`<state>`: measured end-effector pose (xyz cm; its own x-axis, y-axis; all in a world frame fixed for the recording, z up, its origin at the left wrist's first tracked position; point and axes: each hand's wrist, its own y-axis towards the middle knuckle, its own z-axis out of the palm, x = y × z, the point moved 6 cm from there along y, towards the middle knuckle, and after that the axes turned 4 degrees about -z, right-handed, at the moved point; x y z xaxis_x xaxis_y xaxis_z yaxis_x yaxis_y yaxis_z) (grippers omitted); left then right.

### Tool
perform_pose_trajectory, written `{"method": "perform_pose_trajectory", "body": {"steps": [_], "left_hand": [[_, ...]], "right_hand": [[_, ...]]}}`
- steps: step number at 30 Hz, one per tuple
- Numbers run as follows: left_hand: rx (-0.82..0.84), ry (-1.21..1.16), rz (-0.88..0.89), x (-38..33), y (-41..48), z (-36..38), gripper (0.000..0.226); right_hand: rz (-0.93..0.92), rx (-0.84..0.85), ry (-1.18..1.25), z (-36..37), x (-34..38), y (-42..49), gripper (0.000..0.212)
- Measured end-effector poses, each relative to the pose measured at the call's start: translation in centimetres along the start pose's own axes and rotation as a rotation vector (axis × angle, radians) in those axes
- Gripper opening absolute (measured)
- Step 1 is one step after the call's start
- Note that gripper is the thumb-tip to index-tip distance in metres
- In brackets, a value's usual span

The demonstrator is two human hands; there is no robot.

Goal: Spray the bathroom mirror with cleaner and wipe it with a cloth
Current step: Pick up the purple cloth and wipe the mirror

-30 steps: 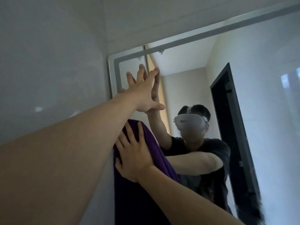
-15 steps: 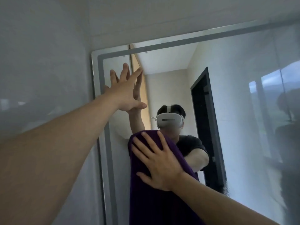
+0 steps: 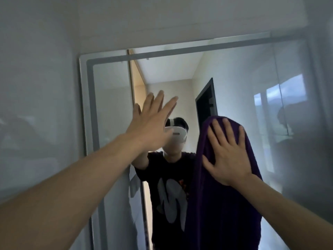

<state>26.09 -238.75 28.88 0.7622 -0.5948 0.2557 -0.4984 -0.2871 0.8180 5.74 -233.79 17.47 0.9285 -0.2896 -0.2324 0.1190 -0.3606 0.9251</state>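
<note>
A large wall mirror (image 3: 234,73) with a pale frosted border fills the view ahead. A dark purple cloth (image 3: 221,204) hangs flat against the glass right of centre. My right hand (image 3: 227,152) lies spread on its upper part, pressing it to the mirror. My left hand (image 3: 151,123) is flat and open with fingers up, palm against or very near the glass left of centre; it holds nothing. No spray bottle is in view. The mirror reflects a person in a dark shirt wearing a white headset.
A glossy grey tiled wall (image 3: 36,123) runs along the left, meeting the mirror's left edge (image 3: 83,123). A white ceiling strip sits above the mirror. The reflection shows a dark doorway (image 3: 206,101) and a bright window at the right.
My right hand has slid the purple cloth rightward and upward across the glass. My left hand has shifted right, away from the mirror's top left corner. The view has panned right.
</note>
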Motion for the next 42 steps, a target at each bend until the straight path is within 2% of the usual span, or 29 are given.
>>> {"method": "perform_pose_trajectory", "body": {"steps": [2, 6, 8, 11, 15, 17, 22, 25, 28, 32, 37, 42], "left_hand": [[0.028, 0.026, 0.016, -1.5, -0.6, 1.7, 0.092], [0.067, 0.155, 0.004, -2.4, -0.4, 3.7, 0.119], [0.054, 0.191, -0.005, -2.4, -0.3, 4.0, 0.126], [0.035, 0.194, -0.006, -2.3, 0.0, 4.5, 0.128], [-0.041, 0.185, -0.003, -1.8, 0.2, 4.8, 0.132], [-0.074, 0.199, 0.001, -1.7, 0.2, 5.0, 0.134], [-0.111, 0.218, -0.006, -1.6, 0.6, 5.4, 0.135], [-0.133, 0.226, 0.001, -1.5, 0.5, 5.3, 0.130], [-0.110, 0.208, -0.008, -1.7, 0.4, 5.1, 0.128], [-0.018, 0.189, -0.034, -2.4, -0.3, 4.4, 0.133], [0.027, 0.108, 0.092, -8.0, -0.9, 4.9, 0.125], [0.055, 0.127, 0.004, -11.1, 0.3, 6.2, 0.133]], "right_hand": [[0.072, 0.002, 0.007, 0.2, -3.0, -1.4, 0.088], [0.220, 0.008, 0.014, 0.7, -9.3, -5.0, 0.086], [0.246, 0.027, 0.003, 0.8, -11.5, -6.1, 0.086], [0.289, 0.015, 0.014, 1.0, -12.0, -6.3, 0.085], [0.464, -0.038, 0.079, 0.5, -8.8, -4.5, 0.083], [0.377, -0.014, 0.080, 0.4, -5.6, -3.2, 0.082], [-0.038, -0.002, 0.082, 1.2, 1.9, -3.2, 0.083], [-0.205, 0.048, 0.070, 1.4, 2.5, -3.9, 0.083], [-0.287, 0.069, 0.058, 0.8, 1.3, -3.3, 0.082], [-0.275, 0.058, 0.055, -0.1, -1.6, -2.1, 0.082], [-0.131, 0.031, 0.019, -0.8, -8.4, -0.9, 0.085], [0.056, 0.014, -0.015, -0.9, -17.8, -1.6, 0.081]]}}
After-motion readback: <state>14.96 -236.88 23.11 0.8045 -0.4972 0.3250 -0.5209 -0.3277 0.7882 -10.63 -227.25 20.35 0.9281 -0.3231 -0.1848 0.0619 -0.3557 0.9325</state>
